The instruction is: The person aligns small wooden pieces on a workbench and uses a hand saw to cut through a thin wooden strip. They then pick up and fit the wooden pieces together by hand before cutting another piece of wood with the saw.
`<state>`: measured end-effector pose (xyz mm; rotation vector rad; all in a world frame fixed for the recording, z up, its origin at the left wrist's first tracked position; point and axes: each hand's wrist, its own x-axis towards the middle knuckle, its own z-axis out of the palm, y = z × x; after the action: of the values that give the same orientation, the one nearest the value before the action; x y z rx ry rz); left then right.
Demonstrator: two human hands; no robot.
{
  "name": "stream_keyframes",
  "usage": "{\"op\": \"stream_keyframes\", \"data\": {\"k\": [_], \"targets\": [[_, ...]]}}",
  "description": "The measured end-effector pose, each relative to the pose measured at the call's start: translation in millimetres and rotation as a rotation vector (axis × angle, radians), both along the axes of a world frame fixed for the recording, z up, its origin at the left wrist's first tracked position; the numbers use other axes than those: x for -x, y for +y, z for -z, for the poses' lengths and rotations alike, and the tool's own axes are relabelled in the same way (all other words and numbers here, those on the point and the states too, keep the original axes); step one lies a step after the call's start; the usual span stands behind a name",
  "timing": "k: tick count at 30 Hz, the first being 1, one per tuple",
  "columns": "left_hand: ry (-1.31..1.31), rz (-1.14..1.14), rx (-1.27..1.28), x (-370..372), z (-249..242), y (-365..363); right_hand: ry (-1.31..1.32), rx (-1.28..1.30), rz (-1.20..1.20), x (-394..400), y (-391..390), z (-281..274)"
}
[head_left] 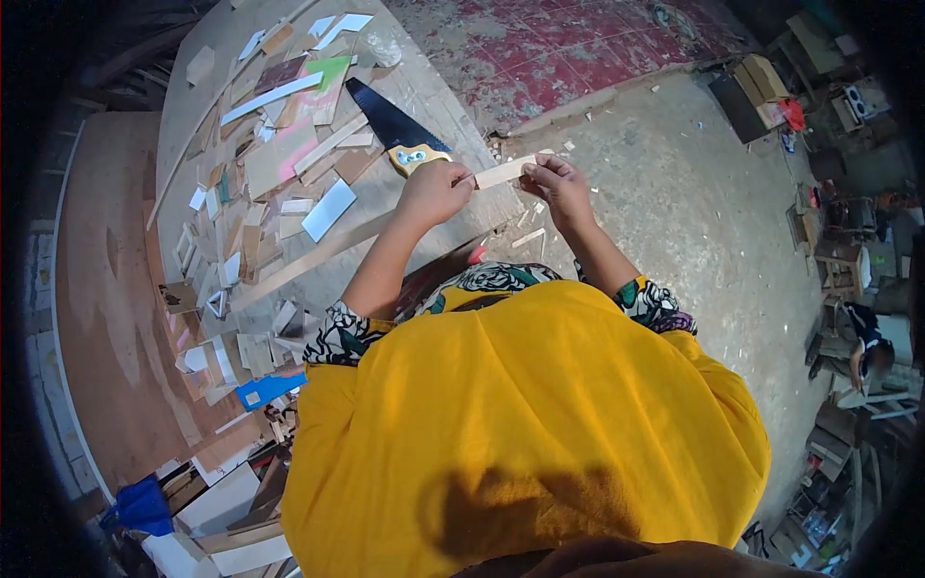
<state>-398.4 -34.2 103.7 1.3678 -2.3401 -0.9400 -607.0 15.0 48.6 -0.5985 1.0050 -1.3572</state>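
Observation:
Between my two hands a short, flat strip of pale wood (502, 173) is held out over the front corner of the workbench (458, 116). My left hand (436, 193) is closed on its left end, with the fingertips partly hidden. At the other end my right hand (559, 190) pinches it between thumb and fingers. A hand saw (390, 120) with a dark blade and a yellow wooden handle lies on the bench just beyond my left hand. Under my left forearm runs a long wooden strip (313, 258).
Wood offcuts (279, 154) and white pieces (330, 209) litter the bench. A large brown board (106, 289) stands at the left. Scraps lie on the concrete floor (674, 193). Another person (862, 347) is at the far right among piled wood.

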Motion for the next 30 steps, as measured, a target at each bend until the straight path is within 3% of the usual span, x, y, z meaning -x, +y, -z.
{"op": "stream_keyframes", "data": {"k": [8,12,14,18,20,21,23,30], "targets": [[-0.096,-0.079,-0.077,4.7,38.1,-1.3,-0.008,-0.111,-0.054,13.1,6.2,13.8],[-0.131,-0.083,-0.098,5.5,32.2,5.2,0.0,-0.135,-0.097,19.7,4.2,15.1],[-0.069,-0.148,-0.276,2.0,32.6,8.5,0.157,-0.1,-0.18,20.4,6.6,3.6],[-0.056,-0.123,-0.327,-8.3,38.4,9.3,0.345,-0.046,-0.285,15.6,2.0,9.3],[-0.113,-0.122,-0.323,-14.1,36.8,7.0,0.683,0.104,-0.363,9.9,-2.3,15.9],[-0.118,-0.116,-0.32,-17.9,35.9,5.9,0.679,0.105,-0.355,6.4,-2.5,16.2],[-0.096,-0.125,-0.352,-26.7,33.2,2.9,0.946,0.431,-0.274,-1.5,-3.6,15.4],[-0.073,-0.197,-0.372,-60.8,15.7,1.1,0.983,0.5,-0.333,-40.9,-5.3,-6.0]]}}
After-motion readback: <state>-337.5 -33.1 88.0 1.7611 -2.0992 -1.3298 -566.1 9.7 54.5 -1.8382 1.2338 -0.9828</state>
